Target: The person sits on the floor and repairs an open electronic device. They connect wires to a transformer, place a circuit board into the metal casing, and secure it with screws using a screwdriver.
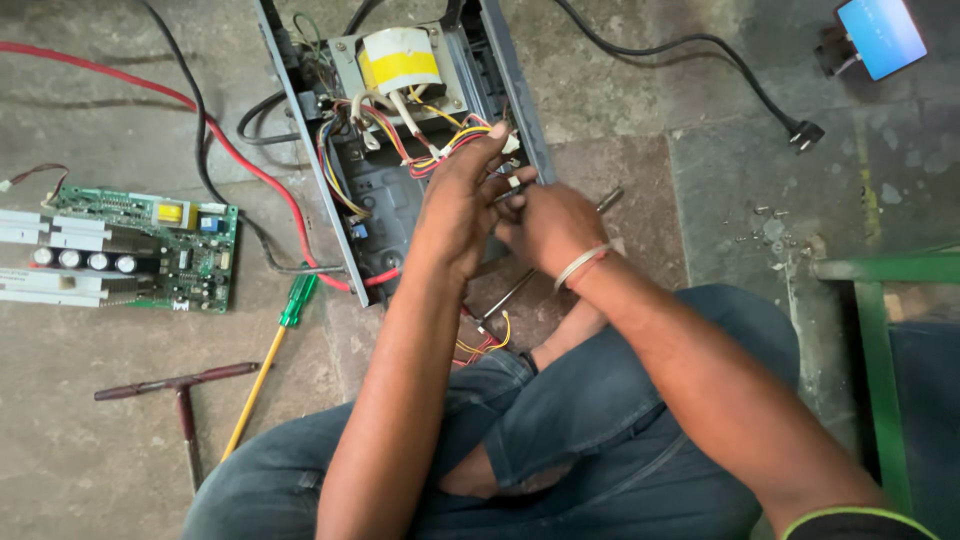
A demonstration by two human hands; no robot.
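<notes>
Your jeans-clad knees (pixel 560 420) rest on stained concrete floor (pixel 90 460); your left hand (pixel 462 205) and right hand (pixel 548 228) pinch wires (pixel 440 150) in the open metal chassis (pixel 520 110), circuit board (pixel 150 250) far left.

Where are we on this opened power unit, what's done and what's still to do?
Done: the metal case is open, and the green circuit board lies out on the floor beside it. In hand: the left hand and right hand meet at the coloured wire bundle below the transformer. Left: the board is not refitted; the screwdriver and T-handle tool lie unused, loose screws aside.
</notes>
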